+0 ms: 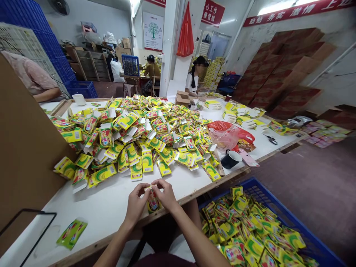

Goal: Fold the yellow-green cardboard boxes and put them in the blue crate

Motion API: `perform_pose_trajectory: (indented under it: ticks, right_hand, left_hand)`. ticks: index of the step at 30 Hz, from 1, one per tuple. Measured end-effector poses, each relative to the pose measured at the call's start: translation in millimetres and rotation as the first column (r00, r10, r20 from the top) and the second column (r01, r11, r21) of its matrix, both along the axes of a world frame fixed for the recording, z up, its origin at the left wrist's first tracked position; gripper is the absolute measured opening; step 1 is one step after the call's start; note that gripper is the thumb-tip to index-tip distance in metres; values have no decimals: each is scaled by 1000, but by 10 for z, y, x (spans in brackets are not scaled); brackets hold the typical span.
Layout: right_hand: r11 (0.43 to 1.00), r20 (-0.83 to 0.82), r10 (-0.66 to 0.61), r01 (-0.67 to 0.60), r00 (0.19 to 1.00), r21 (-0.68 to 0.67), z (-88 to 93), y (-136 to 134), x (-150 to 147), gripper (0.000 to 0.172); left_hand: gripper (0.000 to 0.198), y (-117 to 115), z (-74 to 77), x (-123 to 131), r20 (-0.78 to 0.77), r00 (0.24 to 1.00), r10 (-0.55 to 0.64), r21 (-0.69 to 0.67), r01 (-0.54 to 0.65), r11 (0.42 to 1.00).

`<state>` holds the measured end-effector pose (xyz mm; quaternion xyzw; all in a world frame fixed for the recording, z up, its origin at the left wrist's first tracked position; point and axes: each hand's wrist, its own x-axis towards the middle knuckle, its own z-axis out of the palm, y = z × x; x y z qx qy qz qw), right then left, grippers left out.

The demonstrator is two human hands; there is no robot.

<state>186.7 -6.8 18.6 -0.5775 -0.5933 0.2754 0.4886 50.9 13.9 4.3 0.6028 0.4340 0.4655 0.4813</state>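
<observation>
At the table's near edge, a small yellow and red printed box (153, 204) is between my two hands. The thumb and fingers of my left hand (137, 203) pinch its upper end from the left. My right hand (165, 194) closes on the same end from the right, thumbs nearly meeting at the white flap. Beyond my fingers lies a big heap of similar small boxes (147, 160), many with white end flaps sticking out. A green sachet (72, 233) lies flat on the white tabletop (107, 209) to the left.
A blue crate (314, 231) full of these boxes stands at lower right. A dark mug (231, 159) lies tipped near a red plastic bag (222, 129); scissors (270, 139) are farther right. Tall cardboard (27, 141) blocks the left. Other people sit beyond the heap.
</observation>
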Motion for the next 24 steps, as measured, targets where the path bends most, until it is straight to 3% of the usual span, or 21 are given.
perform_pose_trajectory:
  ticks: [5,12,14,17,19,20,22,24]
  right_hand:
    - [999,-58,-6,3,998,-50,-8,0,11,10]
    - [992,-125,33,-47,992,-113,-105,-21,-36,7]
    - [995,-83,15,-23,996,-95,19,-83,50,8]
    - [987,118,-150,155,982,-36,377,-385,497,15]
    - [940,352,-322,342,879,6,635,-675,959,18]
    - [904,485,-388,426,784,35,735,-810,1185,18]
    - [840,614,-471,535,634,92,834,-991,1511,19]
    - [831,608,-476,551,635,76,774,-993,1572,21]
  left_hand:
    - [22,3,-43,13,53,999,6,-62,-2,998]
    - [23,-118,-140,-12,86,996,-33,-26,35,999]
    - [29,-145,-162,-28,101,994,-46,-46,50,998]
    - [40,-158,-210,-62,118,993,-16,-96,27,995]
    - [34,-150,-245,-71,68,998,15,-132,-6,991]
    - [29,-144,-258,-65,30,999,18,-138,-14,990]
    - [24,-130,-273,-30,-30,1000,-3,-114,0,993]
    - [22,-120,-272,21,-53,998,-34,-66,30,997]
